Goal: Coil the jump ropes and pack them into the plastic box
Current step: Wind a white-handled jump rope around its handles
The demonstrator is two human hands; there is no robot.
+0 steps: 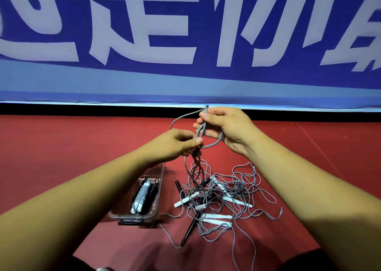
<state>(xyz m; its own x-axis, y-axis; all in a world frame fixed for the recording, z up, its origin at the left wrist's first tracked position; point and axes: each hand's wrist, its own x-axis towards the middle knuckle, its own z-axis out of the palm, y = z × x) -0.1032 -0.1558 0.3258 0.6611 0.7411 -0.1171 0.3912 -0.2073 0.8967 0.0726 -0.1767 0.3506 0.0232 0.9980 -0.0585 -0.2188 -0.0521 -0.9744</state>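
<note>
On the red floor (61,147), nearest, lies a tangle of grey jump ropes (222,194) with white and black handles. Just left of it, the clear plastic box (132,217) holds two coiled ropes, one white, one black. Above, the left hand (175,144) pinches a grey cord loop (213,144), and the right hand (226,126) pinches its top between thumb and fingers. Behind hangs a blue banner (185,80) with large white characters, cropped and unreadable.

Both arms outstretched; left hand (177,142) and right hand (228,128) fingers pinched
</note>
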